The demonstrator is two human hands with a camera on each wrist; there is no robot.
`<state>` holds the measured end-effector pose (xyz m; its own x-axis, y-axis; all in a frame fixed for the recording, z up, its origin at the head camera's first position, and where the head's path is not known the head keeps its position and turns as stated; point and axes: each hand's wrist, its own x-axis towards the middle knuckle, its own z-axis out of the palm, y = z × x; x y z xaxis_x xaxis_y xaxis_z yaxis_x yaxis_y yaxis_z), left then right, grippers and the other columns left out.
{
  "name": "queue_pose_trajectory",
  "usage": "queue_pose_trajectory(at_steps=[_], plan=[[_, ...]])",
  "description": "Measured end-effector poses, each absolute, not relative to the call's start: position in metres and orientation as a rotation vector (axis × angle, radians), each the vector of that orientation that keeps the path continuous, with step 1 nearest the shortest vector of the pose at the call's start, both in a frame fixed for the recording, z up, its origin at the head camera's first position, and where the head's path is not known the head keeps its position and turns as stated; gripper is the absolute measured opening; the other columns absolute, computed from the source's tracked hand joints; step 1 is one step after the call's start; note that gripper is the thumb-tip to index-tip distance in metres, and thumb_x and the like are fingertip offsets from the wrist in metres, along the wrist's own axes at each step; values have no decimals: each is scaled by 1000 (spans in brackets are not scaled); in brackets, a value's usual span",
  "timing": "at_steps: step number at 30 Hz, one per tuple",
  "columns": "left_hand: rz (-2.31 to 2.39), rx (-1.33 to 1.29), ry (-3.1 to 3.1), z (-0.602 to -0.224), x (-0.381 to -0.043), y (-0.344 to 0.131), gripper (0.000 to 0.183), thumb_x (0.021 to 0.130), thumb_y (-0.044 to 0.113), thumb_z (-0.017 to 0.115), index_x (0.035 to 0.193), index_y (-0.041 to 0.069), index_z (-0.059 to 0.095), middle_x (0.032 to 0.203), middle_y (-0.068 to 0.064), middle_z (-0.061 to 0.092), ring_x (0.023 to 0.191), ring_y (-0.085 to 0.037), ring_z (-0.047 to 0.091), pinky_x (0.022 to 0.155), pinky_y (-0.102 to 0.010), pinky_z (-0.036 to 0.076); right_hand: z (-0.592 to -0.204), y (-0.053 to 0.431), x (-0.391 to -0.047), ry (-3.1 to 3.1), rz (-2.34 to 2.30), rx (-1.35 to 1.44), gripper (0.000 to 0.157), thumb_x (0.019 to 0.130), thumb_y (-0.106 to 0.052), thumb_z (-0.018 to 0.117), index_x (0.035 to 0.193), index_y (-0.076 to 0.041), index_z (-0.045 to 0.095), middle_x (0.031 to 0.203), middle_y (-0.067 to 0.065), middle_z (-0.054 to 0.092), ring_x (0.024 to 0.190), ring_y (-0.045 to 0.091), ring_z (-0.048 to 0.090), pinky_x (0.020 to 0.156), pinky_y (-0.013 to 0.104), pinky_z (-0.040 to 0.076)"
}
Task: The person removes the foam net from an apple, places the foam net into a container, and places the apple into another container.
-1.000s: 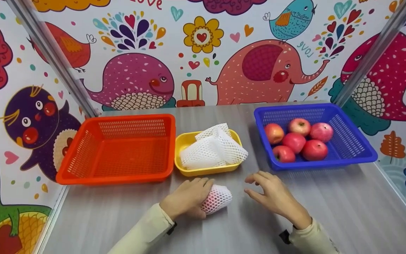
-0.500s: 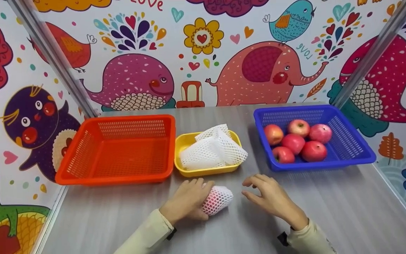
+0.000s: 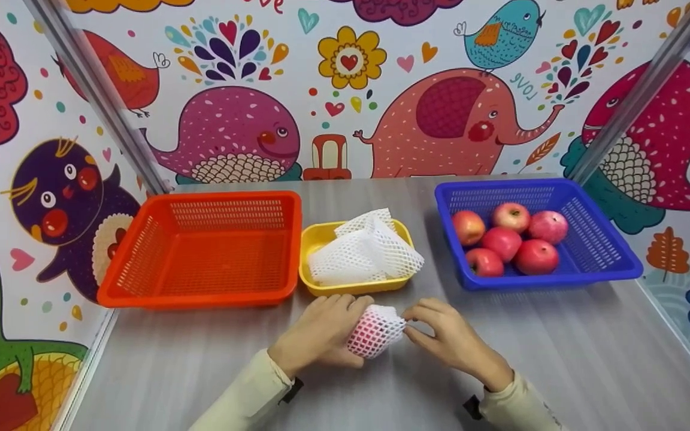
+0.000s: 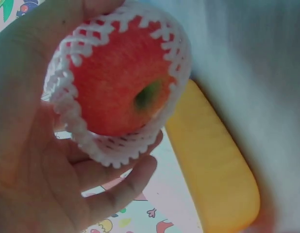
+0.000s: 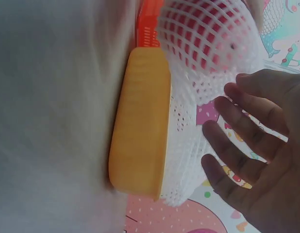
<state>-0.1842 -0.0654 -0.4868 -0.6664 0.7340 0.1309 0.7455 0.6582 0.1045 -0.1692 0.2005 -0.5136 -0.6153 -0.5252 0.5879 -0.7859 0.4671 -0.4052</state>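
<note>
My left hand [image 3: 321, 332] grips a red apple [image 4: 123, 77] in a white foam net sleeve [image 3: 381, 332], held over the table in front of the yellow tub. The left wrist view looks into the sleeve's open end, where the apple's stem hollow shows. From the other side, my right hand [image 3: 450, 341] pinches the sleeve's far end between thumb and forefinger. Its other fingers [image 5: 237, 160] are spread and loosely bent in the right wrist view. Seen from there, the mesh [image 5: 208, 43] covers the apple's side.
A yellow tub [image 3: 357, 286] with several white foam nets [image 3: 345, 257] stands behind the hands. To its left is a bare-bottomed red basket [image 3: 219, 263]; to its right, a blue basket [image 3: 590, 275] bears several apples [image 3: 502, 242]. Patterned walls enclose the grey table [image 3: 159, 365].
The left hand has brought the netted apple slightly up and right. The right hand has moved left, and its thumb and forefinger have come to the sleeve's end.
</note>
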Motion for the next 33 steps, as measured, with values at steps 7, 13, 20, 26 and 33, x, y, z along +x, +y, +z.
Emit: queue_pose_trajectory(at_steps=[7, 13, 20, 26, 33], plan=[[-260, -1240, -2833, -483, -183, -64, 87, 69, 57, 82, 135, 12, 48, 106, -4, 59, 93, -20, 57, 82, -35, 50, -517, 193, -168, -2306, 989, 1078, 30, 76, -1, 81, 100, -14, 68, 94, -7, 63, 85, 13, 60, 76, 24, 49], [-296, -1245, -2798, -481, -183, -62, 86, 69, 56, 83, 133, 10, 48, 105, -3, 58, 92, -20, 57, 82, -34, 51, -520, 189, -166, -2333, 1084, 1078, 36, 79, -4, 81, 111, -10, 66, 105, -4, 63, 91, 18, 63, 77, 33, 54], [-259, -1242, -2683, -482, -181, -60, 87, 62, 56, 86, 127, 9, 52, 99, -2, 58, 84, -19, 57, 75, -32, 51, -521, 184, -163, -2362, 1094, 1098, 55, 75, -9, 85, 125, -9, 61, 114, -2, 62, 97, 15, 59, 80, 31, 52], [-177, -1265, -2637, -480, -177, -54, 91, 61, 62, 85, 127, 8, 53, 98, -2, 60, 82, -17, 57, 72, -30, 50, -526, 182, -160, -2410, 1032, 1081, 70, 70, -23, 89, 131, -7, 58, 117, -2, 60, 100, 16, 58, 81, 31, 51], [-127, -1287, -2555, -476, -176, -47, 101, 61, 69, 82, 134, 6, 51, 102, -4, 61, 85, -19, 57, 74, -31, 51, -528, 181, -162, -2399, 975, 1039, 77, 62, -28, 88, 128, -2, 59, 120, 4, 63, 108, 21, 58, 90, 38, 50]])
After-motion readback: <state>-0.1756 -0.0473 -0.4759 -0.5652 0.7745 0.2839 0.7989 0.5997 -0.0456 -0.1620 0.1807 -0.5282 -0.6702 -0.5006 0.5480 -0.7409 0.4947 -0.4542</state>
